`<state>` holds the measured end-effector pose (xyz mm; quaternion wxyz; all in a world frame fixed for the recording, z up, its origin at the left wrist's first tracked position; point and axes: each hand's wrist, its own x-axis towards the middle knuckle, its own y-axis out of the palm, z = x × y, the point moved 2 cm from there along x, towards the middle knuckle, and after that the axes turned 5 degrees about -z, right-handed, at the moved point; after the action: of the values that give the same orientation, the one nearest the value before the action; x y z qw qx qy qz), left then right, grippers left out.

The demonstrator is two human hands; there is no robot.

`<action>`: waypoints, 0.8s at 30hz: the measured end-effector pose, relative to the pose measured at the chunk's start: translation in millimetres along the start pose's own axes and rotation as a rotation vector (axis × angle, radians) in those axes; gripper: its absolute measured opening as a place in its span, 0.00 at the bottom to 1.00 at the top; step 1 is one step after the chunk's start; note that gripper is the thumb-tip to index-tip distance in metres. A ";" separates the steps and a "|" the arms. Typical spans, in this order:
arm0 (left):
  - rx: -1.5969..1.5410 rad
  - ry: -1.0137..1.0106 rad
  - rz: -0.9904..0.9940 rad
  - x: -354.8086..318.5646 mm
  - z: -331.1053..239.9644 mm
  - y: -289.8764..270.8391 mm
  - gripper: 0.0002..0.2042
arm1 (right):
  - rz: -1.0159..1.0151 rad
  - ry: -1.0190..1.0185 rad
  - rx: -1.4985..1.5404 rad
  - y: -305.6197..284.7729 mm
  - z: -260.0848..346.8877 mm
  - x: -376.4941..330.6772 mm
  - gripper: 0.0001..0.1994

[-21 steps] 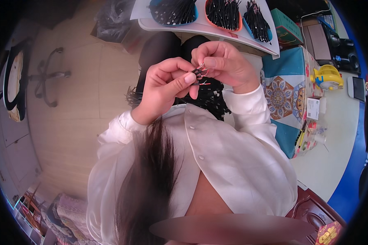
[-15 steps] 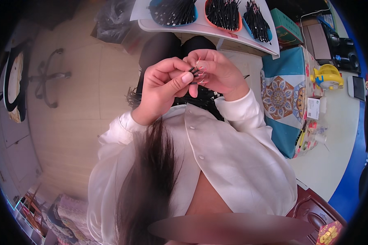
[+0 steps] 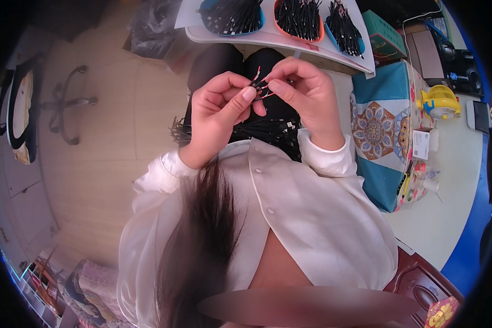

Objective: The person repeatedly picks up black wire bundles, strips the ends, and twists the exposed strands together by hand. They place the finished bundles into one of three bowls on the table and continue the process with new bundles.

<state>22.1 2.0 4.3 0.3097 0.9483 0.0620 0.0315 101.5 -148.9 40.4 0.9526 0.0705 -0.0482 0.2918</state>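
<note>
Above my lap, my left hand [image 3: 220,106] pinches several short black cables [image 3: 258,86] between thumb and fingers. Thin red and white wire ends stick out of their tips. My right hand [image 3: 306,90] closes thumb and forefinger on one of these wire ends, just right of the left thumb. Its other fingers are curled. More black cables with small white connectors [image 3: 270,130] lie in a bundle across my lap, below the hands.
On the white table [image 3: 279,41] ahead, a blue tray [image 3: 263,22], an orange tray [image 3: 321,34] and another blue tray [image 3: 361,46] hold black cables. To the right stand a patterned cloth-covered surface [image 3: 380,87] and a yellow fan [image 3: 441,102]. A wheeled chair base [image 3: 65,104] is at left.
My right hand has drawn back a little to the right, and its fingers are less over the cables. The wire ends now fan out more visibly from the left hand.
</note>
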 end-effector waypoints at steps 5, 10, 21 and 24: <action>0.062 0.066 -0.056 0.9 1.2 2.8 0.05 | -0.046 -0.204 -0.108 4.0 1.8 -0.9 0.04; 0.038 0.009 -0.079 0.8 0.9 3.6 0.04 | -0.051 -0.363 -0.377 1.8 4.8 -4.6 0.06; -0.034 0.000 -0.083 4.5 2.2 3.8 0.04 | -0.035 -0.175 -0.083 1.1 -13.7 -3.9 0.12; -0.061 -0.003 -0.084 5.9 1.6 3.3 0.04 | -0.074 -0.286 -0.216 0.4 -12.9 -2.4 0.12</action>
<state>28.4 -0.8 5.1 0.3394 0.9351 0.1003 0.0188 99.9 -147.8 27.4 0.9482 0.0103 -0.2116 0.2367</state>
